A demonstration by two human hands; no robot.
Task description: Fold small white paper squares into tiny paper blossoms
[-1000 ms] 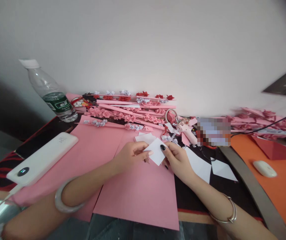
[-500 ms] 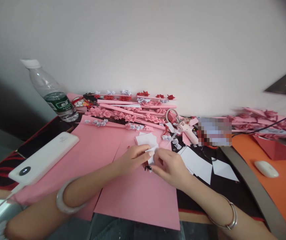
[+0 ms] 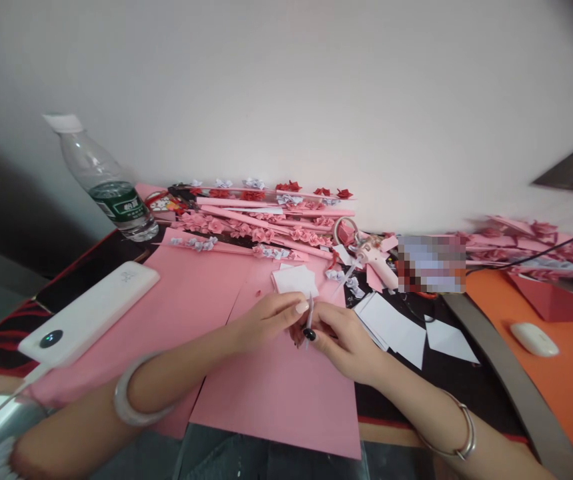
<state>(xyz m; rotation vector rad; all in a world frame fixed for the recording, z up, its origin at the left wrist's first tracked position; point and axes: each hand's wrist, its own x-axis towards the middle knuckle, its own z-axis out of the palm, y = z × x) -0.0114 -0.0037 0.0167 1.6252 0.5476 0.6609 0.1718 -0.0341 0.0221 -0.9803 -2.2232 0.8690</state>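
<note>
Over the pink paper sheet (image 3: 286, 407), my left hand (image 3: 276, 317) and my right hand (image 3: 343, 337) meet and pinch one small piece of white paper (image 3: 310, 310) between them. The paper is turned edge-on, so only a thin strip of it shows and its folds are hidden. Both thumbs lie along its near side, the other fingers partly behind it. Just beyond the hands rests a small stack of white paper squares (image 3: 293, 279). More white paper sheets (image 3: 396, 327) lie to the right of my right hand.
Paper flowers on pink stems (image 3: 266, 233) are piled along the wall. A glue gun (image 3: 373, 257) lies beside a tape roll (image 3: 345, 230). At left are a water bottle (image 3: 121, 200) and a white power bank (image 3: 91, 310). A white earbud-like case (image 3: 533, 339) sits on orange paper (image 3: 556, 387).
The white paper between my hands has turned from showing a broad face to edge-on. My fingers have shifted slightly around it, and the stack behind shows more.
</note>
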